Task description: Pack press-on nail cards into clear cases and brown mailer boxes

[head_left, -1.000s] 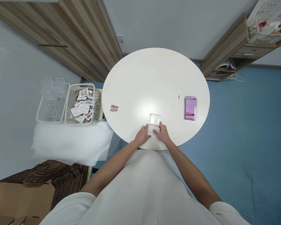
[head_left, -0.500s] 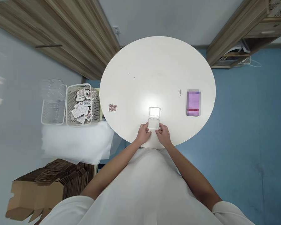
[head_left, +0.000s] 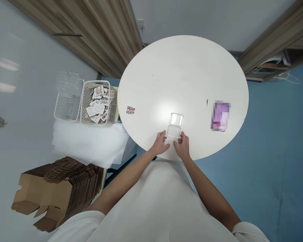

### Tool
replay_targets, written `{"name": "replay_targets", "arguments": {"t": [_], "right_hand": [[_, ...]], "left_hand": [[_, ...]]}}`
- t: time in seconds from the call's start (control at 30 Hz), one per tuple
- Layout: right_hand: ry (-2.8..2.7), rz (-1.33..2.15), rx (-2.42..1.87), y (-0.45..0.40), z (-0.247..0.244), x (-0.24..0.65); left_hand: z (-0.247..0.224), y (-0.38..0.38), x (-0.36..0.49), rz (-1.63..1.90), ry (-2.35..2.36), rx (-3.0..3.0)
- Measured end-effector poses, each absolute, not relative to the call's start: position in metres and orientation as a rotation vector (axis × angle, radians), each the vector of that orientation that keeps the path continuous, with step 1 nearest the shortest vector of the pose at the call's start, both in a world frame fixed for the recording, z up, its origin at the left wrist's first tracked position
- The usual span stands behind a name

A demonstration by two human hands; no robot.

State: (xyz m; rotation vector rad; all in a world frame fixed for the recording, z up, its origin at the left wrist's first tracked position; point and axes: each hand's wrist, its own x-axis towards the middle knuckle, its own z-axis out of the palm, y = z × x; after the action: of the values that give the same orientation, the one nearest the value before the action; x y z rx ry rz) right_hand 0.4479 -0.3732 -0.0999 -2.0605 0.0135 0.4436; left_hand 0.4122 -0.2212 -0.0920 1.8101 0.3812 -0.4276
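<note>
Your clear, rectangular, hinged plastic box (head_left: 174, 131) lies opened but seemingly unfilled on the white oval tabletop (head_left: 181, 67). Your left hand (head_left: 160, 144) and right hand (head_left: 182, 146) flank it, half-spread, gripping nothing; the reddish studded card (head_left: 130, 110) lies well apart.

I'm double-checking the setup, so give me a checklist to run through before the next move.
1. Clear case open: ok, both halves lie spread on the white table.
2. Left hand free: ok, by the case's left side, thumb and fingers apart, no object visible in it.
3. Right hand free: ok, by the case's right side, no object visible in it.
4. Both hands clear of the case: cannot tell, the fingertips are too close to its edges.
5. Reddish pieces beside the case: not ok, they lie apart, towards the table's left edge.
6. Tabletop free of specks: not ok, a dark fleck lies left of the purple item.
</note>
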Motion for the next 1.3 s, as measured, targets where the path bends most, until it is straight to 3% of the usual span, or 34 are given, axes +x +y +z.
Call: {"name": "replay_targets", "arguments": {"t": [0.37,0.73,1.03,1.3], "right_hand": [[0.179,0.232,-2.101,-0.348,-0.099,0.414],[0.073,0.300,-2.076,-0.279,-0.073,0.362],[-0.070,0.489,-2.011,-0.229,-0.053,0.365],[-0.230,0.447,-2.120,-0.174,-0.068,0.430]], "left_hand": [[-0.085,-0.150,0.343,-0.486,0.334,1.794],[-0.074,-0.041,0.289,-0.182,0.509,1.910],[-0.072,-0.001,0.305,-0.132,0.563,1.919],[-0.057,0.028,0.365,-0.149,0.504,2.051]]}}
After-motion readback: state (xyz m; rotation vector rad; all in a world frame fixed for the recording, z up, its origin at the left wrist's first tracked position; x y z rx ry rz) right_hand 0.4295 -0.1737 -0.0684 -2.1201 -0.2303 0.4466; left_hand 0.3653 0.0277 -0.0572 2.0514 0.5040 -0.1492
